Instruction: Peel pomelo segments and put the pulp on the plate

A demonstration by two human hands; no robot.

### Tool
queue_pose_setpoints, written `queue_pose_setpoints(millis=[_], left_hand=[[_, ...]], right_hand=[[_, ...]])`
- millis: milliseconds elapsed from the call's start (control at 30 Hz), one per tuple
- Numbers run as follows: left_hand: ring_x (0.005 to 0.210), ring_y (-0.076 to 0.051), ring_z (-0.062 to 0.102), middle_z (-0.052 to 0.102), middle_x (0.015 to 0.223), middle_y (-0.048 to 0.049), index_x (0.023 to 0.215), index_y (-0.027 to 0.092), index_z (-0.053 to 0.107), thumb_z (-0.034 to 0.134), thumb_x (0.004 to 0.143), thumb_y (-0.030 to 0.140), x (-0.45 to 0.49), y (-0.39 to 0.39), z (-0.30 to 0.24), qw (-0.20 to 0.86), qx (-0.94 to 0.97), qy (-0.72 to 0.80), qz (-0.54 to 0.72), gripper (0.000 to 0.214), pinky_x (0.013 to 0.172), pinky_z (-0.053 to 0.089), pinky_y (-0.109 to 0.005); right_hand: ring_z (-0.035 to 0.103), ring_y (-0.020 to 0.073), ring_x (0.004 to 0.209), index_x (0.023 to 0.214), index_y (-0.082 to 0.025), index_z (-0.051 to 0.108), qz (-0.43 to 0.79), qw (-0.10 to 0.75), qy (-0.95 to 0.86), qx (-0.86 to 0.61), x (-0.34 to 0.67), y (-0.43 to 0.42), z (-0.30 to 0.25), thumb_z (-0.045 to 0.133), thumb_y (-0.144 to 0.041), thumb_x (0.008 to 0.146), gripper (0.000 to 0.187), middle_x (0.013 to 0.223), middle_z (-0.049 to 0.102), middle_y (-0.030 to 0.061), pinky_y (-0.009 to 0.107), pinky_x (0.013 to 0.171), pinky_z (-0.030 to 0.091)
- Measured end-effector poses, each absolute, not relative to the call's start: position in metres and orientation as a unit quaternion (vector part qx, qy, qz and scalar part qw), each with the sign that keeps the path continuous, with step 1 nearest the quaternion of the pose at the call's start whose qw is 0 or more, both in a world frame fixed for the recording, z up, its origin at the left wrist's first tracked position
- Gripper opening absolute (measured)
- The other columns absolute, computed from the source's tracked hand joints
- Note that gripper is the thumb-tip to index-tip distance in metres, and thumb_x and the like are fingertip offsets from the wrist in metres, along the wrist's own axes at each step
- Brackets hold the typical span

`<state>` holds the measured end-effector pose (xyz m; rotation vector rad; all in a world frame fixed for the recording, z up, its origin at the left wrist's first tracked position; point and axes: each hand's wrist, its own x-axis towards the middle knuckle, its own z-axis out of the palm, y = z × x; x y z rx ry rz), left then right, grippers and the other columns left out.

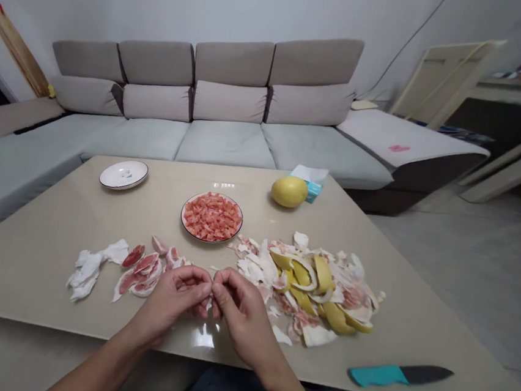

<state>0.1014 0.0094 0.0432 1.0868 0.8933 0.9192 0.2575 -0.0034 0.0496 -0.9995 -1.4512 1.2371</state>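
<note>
My left hand (177,295) and my right hand (238,304) meet near the table's front edge, fingers curled and pinched together over something small that they hide. Just left of them lie a few pink pomelo segments (143,270) and crumpled white tissue (90,265). To the right spreads a pile of yellow rind and white pith scraps (314,287). A plate of pink pomelo pieces (212,217) sits behind my hands at the middle of the table.
A teal-handled knife (397,375) lies at the front right edge of the beige table (44,242). A whole yellow pomelo (289,191) rests beside a tissue pack (310,182). An empty white plate (123,174) sits far left. A grey sofa (227,112) stands behind.
</note>
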Motion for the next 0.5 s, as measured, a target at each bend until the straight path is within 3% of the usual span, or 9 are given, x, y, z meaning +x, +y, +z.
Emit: queue_pose_setpoints(millis=[200,367,500], left_hand=[[0.055,-0.010,0.059,0.064,0.060,-0.0005,0.077,0.013,0.066,0.075,0.079,0.032,0.113,0.003,0.047,0.701,0.400,0.381,0.451,0.021,0.056,0.045,-0.019],[0.055,-0.009,0.058,0.063,0.060,0.0007,0.078,0.013,0.067,0.076,0.078,0.031,0.114,-0.005,0.044,0.665,0.385,0.395,0.504,0.020,0.057,0.047,-0.018],[0.051,-0.005,0.053,0.058,0.062,0.0039,0.077,0.013,0.065,0.076,0.078,0.026,0.102,0.000,0.043,0.646,0.315,0.410,0.562,0.016,0.050,0.046,-0.013]], right_hand=[[0.053,0.0137,0.064,0.075,-0.021,0.049,0.470,0.493,-0.603,-0.416,0.252,-0.004,0.042,0.045,-0.035,0.098,0.027,0.067,0.053,-0.0024,0.025,0.064,0.041],[0.052,0.0147,0.069,0.073,-0.021,0.046,0.375,0.520,-0.639,-0.425,0.245,-0.013,0.041,0.043,-0.027,0.098,0.025,0.073,0.053,-0.0004,0.026,0.065,0.040],[0.052,0.0144,0.066,0.073,-0.022,0.047,0.329,0.549,-0.633,-0.436,0.245,-0.028,0.042,0.042,-0.025,0.098,0.026,0.072,0.054,-0.0005,0.025,0.062,0.039]])
